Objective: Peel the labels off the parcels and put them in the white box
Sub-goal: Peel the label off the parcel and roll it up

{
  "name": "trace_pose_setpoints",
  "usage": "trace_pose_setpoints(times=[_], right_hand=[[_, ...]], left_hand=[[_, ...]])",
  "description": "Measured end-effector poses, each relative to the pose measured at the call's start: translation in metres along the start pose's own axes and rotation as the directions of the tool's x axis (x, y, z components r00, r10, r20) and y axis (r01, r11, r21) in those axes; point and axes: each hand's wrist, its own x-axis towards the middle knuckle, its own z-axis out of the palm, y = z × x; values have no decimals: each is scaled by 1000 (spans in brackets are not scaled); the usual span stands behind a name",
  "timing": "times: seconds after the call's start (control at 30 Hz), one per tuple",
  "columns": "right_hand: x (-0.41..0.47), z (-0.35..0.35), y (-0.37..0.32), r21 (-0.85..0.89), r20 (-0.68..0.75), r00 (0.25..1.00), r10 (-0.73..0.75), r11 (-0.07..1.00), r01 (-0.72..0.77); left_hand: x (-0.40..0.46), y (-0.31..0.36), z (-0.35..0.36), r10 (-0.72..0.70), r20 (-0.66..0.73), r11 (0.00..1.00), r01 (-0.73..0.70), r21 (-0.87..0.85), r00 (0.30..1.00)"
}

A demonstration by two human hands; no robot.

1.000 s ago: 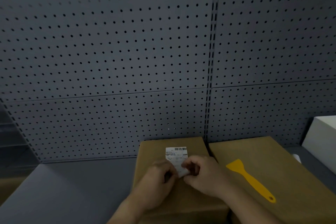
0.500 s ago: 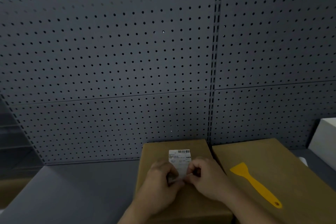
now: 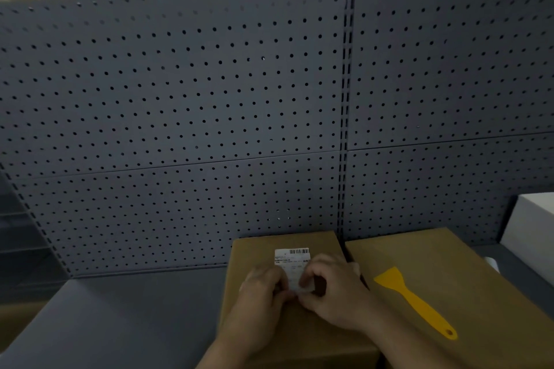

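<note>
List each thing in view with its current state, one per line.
Label: near edge being picked at, far part stuck flat on left parcel.
Left parcel: closed.
Right parcel: closed, scraper on top.
Scraper: lying unused.
Left hand: pinching label.
Right hand: pinching label.
White box: contents hidden.

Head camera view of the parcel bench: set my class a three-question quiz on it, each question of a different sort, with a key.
1. True or false: the yellow scraper lies on the same parcel as the label.
2. Which hands touch the label's near edge? A) left hand only B) right hand only C) both
3. Fill in: the white box stands at the far ____ of the view.

Key: 1 false, it lies on the right parcel; 2 C; 3 right.
</note>
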Motion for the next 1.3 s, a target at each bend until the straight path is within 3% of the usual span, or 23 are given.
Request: trace_pose_setpoints(times=[0.43, 0.63, 0.77, 0.93, 1.07, 1.3], right_hand=[[3, 2, 0, 56, -52, 996, 69, 996, -66], [5, 3, 1, 86, -57, 994, 95, 992, -90], [5, 4, 2, 95, -64, 993, 98, 991, -92], [3, 3, 0, 78, -88, 992, 89, 994, -83], [5, -4, 1, 122, 1, 998, 67, 990, -67], [17, -9, 2, 51, 50, 996, 70, 996, -72]], left_hand=[[-1, 8, -6, -108, -2, 990, 107, -94, 994], [11, 7, -28, -201, 207, 954, 239, -179, 957], [21, 0, -34, -171, 260, 972, 206, -110, 950], [19, -7, -28, -131, 169, 981, 152, -118, 977], [15, -7, -22, -97, 92, 988, 107, -112, 991], [14, -5, -19, -95, 77, 985, 105, -138, 992]])
